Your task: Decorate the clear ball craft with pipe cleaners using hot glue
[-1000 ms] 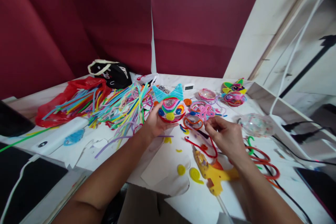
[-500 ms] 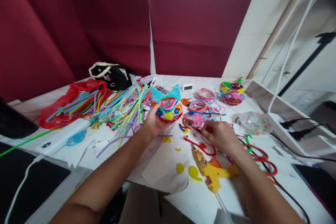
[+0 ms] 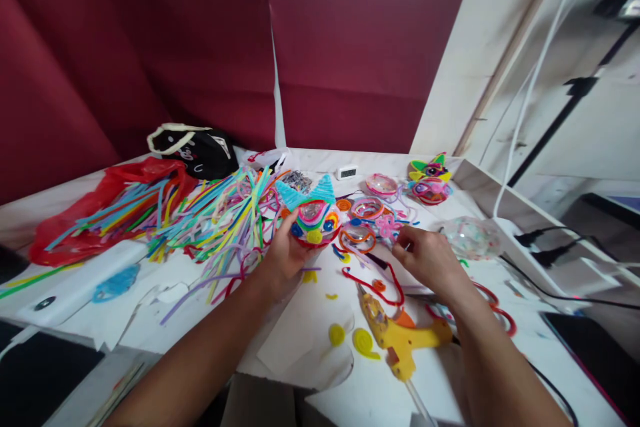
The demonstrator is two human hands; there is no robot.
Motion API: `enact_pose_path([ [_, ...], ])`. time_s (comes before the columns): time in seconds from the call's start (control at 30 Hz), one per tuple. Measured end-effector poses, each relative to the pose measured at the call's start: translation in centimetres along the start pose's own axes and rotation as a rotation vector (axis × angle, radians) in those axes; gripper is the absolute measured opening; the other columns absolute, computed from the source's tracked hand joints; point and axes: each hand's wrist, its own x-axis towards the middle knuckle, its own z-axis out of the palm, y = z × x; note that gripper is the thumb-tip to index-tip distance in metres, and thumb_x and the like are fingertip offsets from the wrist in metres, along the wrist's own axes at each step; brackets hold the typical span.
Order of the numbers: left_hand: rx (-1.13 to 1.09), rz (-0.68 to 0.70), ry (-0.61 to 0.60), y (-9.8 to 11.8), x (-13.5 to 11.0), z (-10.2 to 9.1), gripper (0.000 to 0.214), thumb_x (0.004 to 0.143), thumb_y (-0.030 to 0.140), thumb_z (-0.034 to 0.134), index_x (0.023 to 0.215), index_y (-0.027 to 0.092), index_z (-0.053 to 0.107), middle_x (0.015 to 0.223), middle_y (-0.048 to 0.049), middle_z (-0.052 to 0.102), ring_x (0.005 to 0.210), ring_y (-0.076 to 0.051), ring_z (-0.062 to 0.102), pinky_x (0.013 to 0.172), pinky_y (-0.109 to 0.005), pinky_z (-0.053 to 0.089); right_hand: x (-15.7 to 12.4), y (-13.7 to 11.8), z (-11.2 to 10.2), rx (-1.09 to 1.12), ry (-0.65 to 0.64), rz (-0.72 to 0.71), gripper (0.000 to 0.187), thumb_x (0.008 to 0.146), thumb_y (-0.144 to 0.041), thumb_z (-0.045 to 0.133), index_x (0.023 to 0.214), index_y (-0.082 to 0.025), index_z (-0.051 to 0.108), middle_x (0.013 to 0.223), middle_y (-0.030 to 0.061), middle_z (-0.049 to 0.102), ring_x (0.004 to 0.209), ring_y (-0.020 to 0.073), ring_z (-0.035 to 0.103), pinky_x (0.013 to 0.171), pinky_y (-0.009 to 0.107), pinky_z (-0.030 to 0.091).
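Note:
My left hand grips a cat-like face made of coiled, colourful pipe cleaners, with two blue pointed ears and a yellow nose. It is held just above the table, its decorated front turned up toward me. My right hand hovers over the middle right with fingers curled and pinched; what is between them is hidden. Beside its fingertips lies a pink flower-shaped pipe cleaner. An orange-rimmed clear ring lies between the two hands. Below are a bent red pipe cleaner and a yellow glue gun.
Pipe cleaners are heaped at the left, some in a red bag. Yellow coils lie near the front. A clear bumpy plastic piece and another finished face are at right. Cables run along the right side.
The view has turned a little right. My right hand has moved right, and the pink flower shape now lies farther right, uncovering the orange-rimmed ring. My left hand still holds the cat-like face.

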Motion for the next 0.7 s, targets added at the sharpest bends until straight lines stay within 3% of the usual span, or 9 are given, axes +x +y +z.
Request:
enact_pose_path([
  [0.23, -0.026, -0.015, 0.021, -0.1, -0.1, -0.1, 0.031, 0.098, 0.036, 0.056, 0.120, 0.018, 0.069, 0.096, -0.0079, 0.079, 0.080, -0.024, 0.076, 0.070, -0.041, 0.066, 0.7, 1.5, -1.2, 0.037, 0.183, 0.141, 0.016, 0.072, -0.034, 0.056, 0.064, -0.023, 0.064, 0.059, 0.0025, 0.069, 0.054, 0.0186, 0.063, 0.057, 0.029, 0.039],
  [0.37, -0.024, -0.021, 0.027, -0.5, -0.3, -0.2, 0.030, 0.096, 0.034, 0.060, 0.121, 0.019, 0.069, 0.097, -0.0076, 0.079, 0.081, -0.023, 0.077, 0.073, -0.041, 0.067, 0.7, 1.7, -1.6, 0.078, 0.245, 0.169, 0.020, 0.071, -0.040, 0.054, 0.064, -0.024, 0.064, 0.057, 0.0019, 0.069, 0.052, 0.0188, 0.063, 0.055, 0.029, 0.039],
  [0.7, -0.002, -0.078, 0.035, -1.6, -0.6, -0.2, 0.035, 0.091, 0.035, 0.068, 0.121, 0.017, 0.070, 0.113, -0.0124, 0.078, 0.099, -0.027, 0.076, 0.085, -0.045, 0.066, 0.2, 1.1, -1.0, 0.216, 0.183, 0.128, 0.028, 0.067, -0.052, 0.058, 0.062, -0.025, 0.063, 0.055, 0.0023, 0.066, 0.047, 0.0182, 0.057, 0.049, 0.030, 0.038],
])
